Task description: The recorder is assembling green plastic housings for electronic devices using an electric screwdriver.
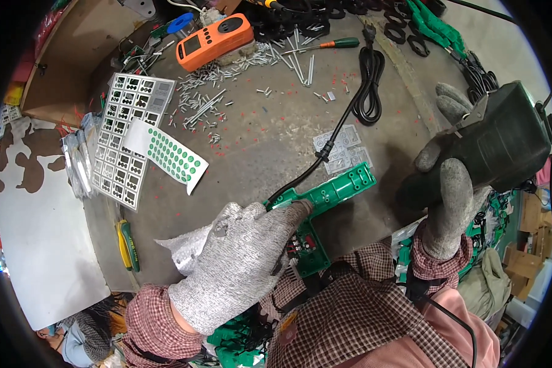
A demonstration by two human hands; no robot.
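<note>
Green plastic: shell (343,187), one, open side up, under the left hand at the bench's (245,161) near edge. Long arm lies on a line from between 8 and 9 o'clock to between 2 and 3; short arm drops to 6 and carries a red insert (305,243). Clock read from the shell, 12 away from the wearer.

Left hand (242,260), grey glove: nearer of the two, touching. Fingers bent, close together, clasping the shell by its cord end; thumb hidden.

Right hand (451,178), grey glove: well apart from the shell, between 2 and 3. Fingers parted from one another, wrapped round a black tool (506,141). Key relation: shell lies between 8 and 9 from these fingers, its long arm aimed roughly their way; tool's working end not made out.

White wrap (184,250), beside the left hand.

Cutters (127,245), yellow and green, between 8 and 9.

Clear labels (345,152), just beyond the shell, at 1.

Cord (322,153), black, leaving the shell, coiled toward 1.

Green stickers (176,161), overlapping a label sheet (113,147), between 9 and 10.

Screws (207,109), scattered, between 10 and 11.

Screwdriver (340,43), at 12.

Orange meter (218,43), at 11.

Black rings (396,34), farthest, near 1.
</note>
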